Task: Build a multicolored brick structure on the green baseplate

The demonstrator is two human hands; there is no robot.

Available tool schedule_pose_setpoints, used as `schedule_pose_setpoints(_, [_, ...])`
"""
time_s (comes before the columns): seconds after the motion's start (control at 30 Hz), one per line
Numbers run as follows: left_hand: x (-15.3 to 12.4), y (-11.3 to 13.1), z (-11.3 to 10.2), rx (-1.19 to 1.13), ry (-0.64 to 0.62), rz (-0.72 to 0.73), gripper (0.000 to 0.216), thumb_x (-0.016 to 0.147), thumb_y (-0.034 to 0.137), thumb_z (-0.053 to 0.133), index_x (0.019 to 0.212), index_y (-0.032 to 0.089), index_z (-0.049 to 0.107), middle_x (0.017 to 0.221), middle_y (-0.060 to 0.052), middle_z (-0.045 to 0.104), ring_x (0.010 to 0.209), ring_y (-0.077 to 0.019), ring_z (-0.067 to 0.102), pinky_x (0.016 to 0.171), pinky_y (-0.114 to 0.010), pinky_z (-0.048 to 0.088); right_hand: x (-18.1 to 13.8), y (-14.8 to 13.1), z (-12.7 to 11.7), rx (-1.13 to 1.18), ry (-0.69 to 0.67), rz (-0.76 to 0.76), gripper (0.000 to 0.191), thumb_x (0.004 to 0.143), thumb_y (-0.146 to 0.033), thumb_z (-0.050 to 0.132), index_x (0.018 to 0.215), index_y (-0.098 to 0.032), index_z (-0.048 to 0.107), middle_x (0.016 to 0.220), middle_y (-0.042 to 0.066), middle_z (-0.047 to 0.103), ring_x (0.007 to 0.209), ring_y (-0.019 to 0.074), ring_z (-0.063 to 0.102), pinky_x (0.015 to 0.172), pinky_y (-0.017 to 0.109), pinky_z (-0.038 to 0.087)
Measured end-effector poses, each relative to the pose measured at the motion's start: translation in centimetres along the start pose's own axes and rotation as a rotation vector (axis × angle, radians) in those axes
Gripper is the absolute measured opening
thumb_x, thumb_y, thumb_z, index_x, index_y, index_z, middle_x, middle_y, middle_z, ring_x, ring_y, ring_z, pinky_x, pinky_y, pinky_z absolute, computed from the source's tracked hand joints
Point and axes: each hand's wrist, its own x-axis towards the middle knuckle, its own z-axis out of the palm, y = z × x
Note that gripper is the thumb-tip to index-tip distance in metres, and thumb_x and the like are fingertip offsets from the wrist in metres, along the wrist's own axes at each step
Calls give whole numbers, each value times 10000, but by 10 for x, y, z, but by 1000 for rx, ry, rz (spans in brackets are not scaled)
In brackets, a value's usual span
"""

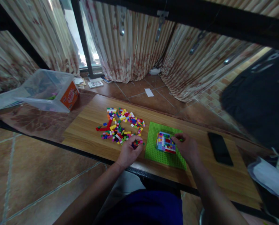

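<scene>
A green baseplate (153,150) lies on a low wooden table (88,128). On it stands a small multicoloured brick block (165,142). My right hand (187,147) rests at the block's right side, fingers curled and touching its top edge. Left of the plate is a scatter of small coloured bricks (120,125). My left hand (129,150) sits at the near edge of that scatter, fingers pinched on a few small bricks (137,143).
A black phone (220,148) lies on the table right of the plate. A clear plastic tub (48,89) with an orange label stands at the back left on the floor. Striped curtains hang behind. A dark bag fills the right side.
</scene>
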Motion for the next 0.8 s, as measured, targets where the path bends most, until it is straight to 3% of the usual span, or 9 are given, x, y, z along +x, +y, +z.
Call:
schedule_pose_setpoints(0.37, [1, 0, -1, -10, -10, 3, 116, 781, 220, 579, 886, 196, 622, 786, 11, 622, 687, -122, 546, 652, -227, 433, 7, 12, 7, 133, -54, 75, 390, 710, -474, 650, 891, -133, 702, 809, 107, 729, 685, 209, 666, 629, 325, 499])
schedule_pose_setpoints(0.47, [0, 0, -2, -46, -19, -18, 143, 768, 211, 577, 902, 191, 622, 777, 13, 610, 658, -116, 522, 627, -221, 416, 0, 5, 3, 88, 3, 51, 383, 739, -478, 629, 909, -144, 707, 826, 105, 727, 679, 204, 656, 627, 322, 495])
schedule_pose_setpoints(0.57, [0, 1, -3, -69, -33, -42, 165, 757, 191, 573, 915, 189, 621, 752, 19, 594, 629, -112, 507, 597, -215, 404, -19, -13, 2, 69, 119, -60, 362, 818, -462, 554, 956, -161, 700, 910, 105, 716, 704, 193, 640, 665, 331, 499])
schedule_pose_setpoints(0.63, [0, 1, -4, -68, -30, -43, 179, 756, 180, 573, 926, 186, 625, 762, 15, 598, 642, -116, 518, 607, -218, 413, -35, -30, 5, 122, 126, -178, 336, 864, -436, 516, 964, -169, 695, 952, 104, 702, 774, 196, 644, 723, 339, 507])
schedule_pose_setpoints(0.8, [0, 2, -5, -79, 4, -15, 193, 759, 184, 599, 948, 183, 636, 872, -14, 648, 781, -149, 587, 720, -251, 462, -67, -66, 33, 241, -137, -378, 269, 912, -334, 488, 1032, -197, 685, 1011, 89, 694, 904, 199, 650, 808, 347, 510])
